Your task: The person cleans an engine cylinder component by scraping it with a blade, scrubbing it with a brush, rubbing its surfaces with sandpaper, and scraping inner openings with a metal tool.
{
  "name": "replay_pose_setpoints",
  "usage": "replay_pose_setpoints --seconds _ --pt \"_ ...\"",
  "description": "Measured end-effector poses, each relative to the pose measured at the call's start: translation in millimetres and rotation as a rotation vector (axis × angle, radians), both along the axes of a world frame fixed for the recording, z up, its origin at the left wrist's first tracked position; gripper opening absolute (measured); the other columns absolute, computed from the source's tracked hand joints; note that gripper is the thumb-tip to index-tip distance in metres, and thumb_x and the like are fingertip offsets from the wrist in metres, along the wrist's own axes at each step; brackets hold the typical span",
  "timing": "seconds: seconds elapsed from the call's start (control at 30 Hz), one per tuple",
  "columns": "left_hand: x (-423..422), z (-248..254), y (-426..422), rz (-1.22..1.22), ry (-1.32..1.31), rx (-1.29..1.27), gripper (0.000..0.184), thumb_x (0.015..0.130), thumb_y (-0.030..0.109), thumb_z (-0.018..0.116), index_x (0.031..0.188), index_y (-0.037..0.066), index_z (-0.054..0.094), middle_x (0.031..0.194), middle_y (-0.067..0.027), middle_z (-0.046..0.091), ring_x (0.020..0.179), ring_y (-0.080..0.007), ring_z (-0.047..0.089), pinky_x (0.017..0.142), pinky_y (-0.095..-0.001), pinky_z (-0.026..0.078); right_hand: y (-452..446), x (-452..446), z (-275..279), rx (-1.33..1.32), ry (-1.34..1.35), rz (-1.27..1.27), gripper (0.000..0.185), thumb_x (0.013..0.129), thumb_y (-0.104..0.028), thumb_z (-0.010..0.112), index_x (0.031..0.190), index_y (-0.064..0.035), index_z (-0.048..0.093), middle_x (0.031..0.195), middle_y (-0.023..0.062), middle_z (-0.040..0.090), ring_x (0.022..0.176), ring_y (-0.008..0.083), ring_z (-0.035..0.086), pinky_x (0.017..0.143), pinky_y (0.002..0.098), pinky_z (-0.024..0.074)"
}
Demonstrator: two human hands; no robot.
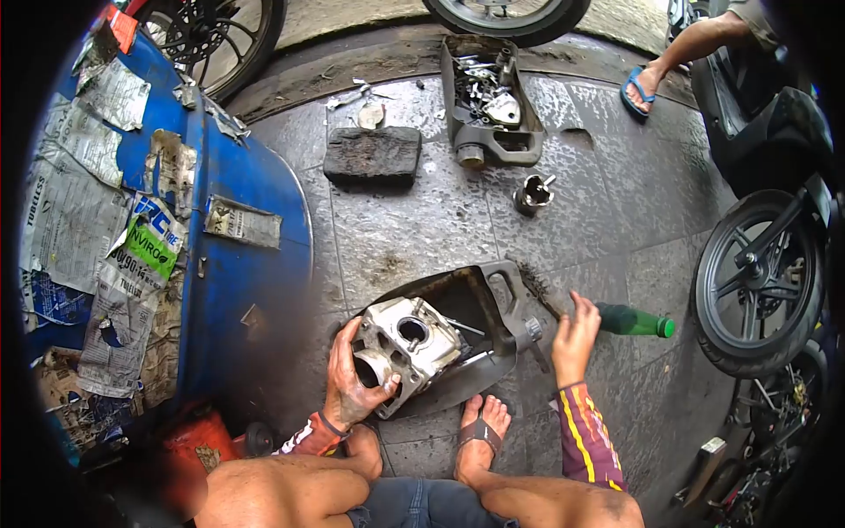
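My left hand [352, 383] is wrapped round the lower left side of a silver metal engine part [422, 339], which has round openings. The part is held over a cut-open black plastic container [480, 383] on the floor. To the right of that container is my right hand [576, 341], beside a green bottle [634, 321] lying on its side. The thumb and fingers of my right hand are partly bent, and a dark brush [539, 286] with a handle lies just beyond them. Whether my right fingers touch the brush or the bottle is unclear.
Further forward are a dark block [372, 157], a cut container of metal parts [494, 154] and a small metal cylinder [533, 195]. A blue drum [255, 180] stands left. Motorcycle wheels [759, 283] are at right and top. Another person's foot [645, 85] is top right.
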State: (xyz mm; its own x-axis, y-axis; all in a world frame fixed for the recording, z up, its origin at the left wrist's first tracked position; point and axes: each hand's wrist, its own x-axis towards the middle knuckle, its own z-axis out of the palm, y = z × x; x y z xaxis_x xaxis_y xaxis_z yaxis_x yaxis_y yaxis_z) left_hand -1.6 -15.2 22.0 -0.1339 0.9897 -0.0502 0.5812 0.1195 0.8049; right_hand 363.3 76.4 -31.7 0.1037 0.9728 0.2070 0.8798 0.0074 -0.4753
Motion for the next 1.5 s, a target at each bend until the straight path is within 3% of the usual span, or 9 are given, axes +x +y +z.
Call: replay_pose_setpoints --seconds 0.13,0.43,0.6,0.73,0.83,1.0,1.07,1.23,1.5 --pt "1 3 2 0.009 -0.030 -0.030 0.100 0.068 0.038 0.085 0.146 -0.006 0.040 0.138 -0.0245 0.052 0.127 -0.0404 0.053 0.111 -0.0470 0.040 -9 -47 78 -0.143 0.240 0.391 0.025 0.089 0.003 0.057 0.110 -0.0015 0.068 0.102 0.0167 0.067 0.096 0.0354 0.066 0.085 0.0430 0.0539" --pt "2 1 2 0.008 -0.017 -0.011 0.099 0.069 0.038 0.085 0.146 -0.005 0.039 0.140 -0.0249 0.052 0.129 -0.0403 0.052 0.110 -0.0477 0.040 18 -111 53 -0.466 -0.303 0.822 0.024 0.086 -0.006 0.061 0.109 -0.0018 0.065 0.098 0.0125 0.066 0.093 0.0313 0.070 0.073 0.0414 0.0596" --pt "-4 -2 -5 0.002 -0.029 -0.002 0.101 0.069 0.036 0.085 0.148 -0.005 0.036 0.142 -0.0246 0.050 0.131 -0.0405 0.050 0.111 -0.0473 0.039 44 -57 63 0.094 0.323 0.092 0.030 0.087 0.003 0.054 0.115 -0.0014 0.062 0.109 0.0193 0.063 0.102 0.0391 0.062 0.091 0.0466 0.0507" --pt "-7 -6 -5 0.019 -0.046 -0.007 0.100 0.071 0.033 0.083 0.150 -0.006 0.035 0.142 -0.0270 0.049 0.133 -0.0406 0.049 0.114 -0.0465 0.038 0 13 -25 -0.229 -0.305 0.044 0.061 0.087 -0.008 0.065 0.145 -0.0035 0.046 0.136 0.0222 0.050 0.128 0.0434 0.048 0.106 0.0524 0.0414" --pt "-9 -5 -2 0.039 -0.112 -0.033 0.099 0.074 0.036 0.081 0.150 -0.007 0.035 0.141 -0.0285 0.049 0.132 -0.0414 0.050 0.114 -0.0463 0.038 -13 16 -23 -0.314 -0.249 0.050 0.053 0.087 -0.012 0.067 0.136 -0.0024 0.052 0.137 0.0226 0.050 0.128 0.0435 0.048 0.103 0.0532 0.0428" --pt "-6 -2 -3 0.019 -0.073 -0.013 0.097 0.073 0.034 0.081 0.149 -0.007 0.035 0.140 -0.0277 0.049 0.131 -0.0411 0.050 0.112 -0.0469 0.039 -6 27 -38 -0.304 -0.085 0.059 0.026 0.090 -0.014 0.062 0.112 -0.0007 0.056 0.111 0.0252 0.063 0.109 0.0431 0.060 0.090 0.0512 0.0493" --pt "-5 -3 -6 -0.002 -0.025 0.024 0.100 0.071 0.031 0.084 0.149 -0.006 0.034 0.138 -0.0272 0.049 0.129 -0.0419 0.050 0.111 -0.0477 0.040 -3 25 -20 -0.303 -0.059 -0.099 0.023 0.093 -0.011 0.053 0.113 -0.0002 0.054 0.087 0.0247 0.068 0.081 0.0490 0.065 0.075 0.0554 0.0509" --pt "-4 -3 -6 0.002 -0.020 0.026 0.101 0.071 0.033 0.083 0.149 -0.006 0.034 0.140 -0.0270 0.049 0.129 -0.0419 0.050 0.111 -0.0479 0.039 -23 19 68 -0.265 0.354 -0.125 0.028 0.101 -0.016 0.058 0.126 -0.0034 0.053 0.080 0.0092 0.068 0.071 0.0143 0.061 0.065 0.0330 0.0469" --pt "-1 -5 -6 0.019 -0.025 0.010 0.100 0.072 0.037 0.082 0.149 -0.006 0.035 0.140 -0.0262 0.050 0.129 -0.0416 0.050 0.110 -0.0480 0.039 -46 -62 129 -0.497 0.092 0.494 0.067 0.096 -0.017 0.064 0.157 -0.0158 0.038 0.096 0.0219 0.072 0.073 0.0411 0.070 0.064 0.0477 0.0564"
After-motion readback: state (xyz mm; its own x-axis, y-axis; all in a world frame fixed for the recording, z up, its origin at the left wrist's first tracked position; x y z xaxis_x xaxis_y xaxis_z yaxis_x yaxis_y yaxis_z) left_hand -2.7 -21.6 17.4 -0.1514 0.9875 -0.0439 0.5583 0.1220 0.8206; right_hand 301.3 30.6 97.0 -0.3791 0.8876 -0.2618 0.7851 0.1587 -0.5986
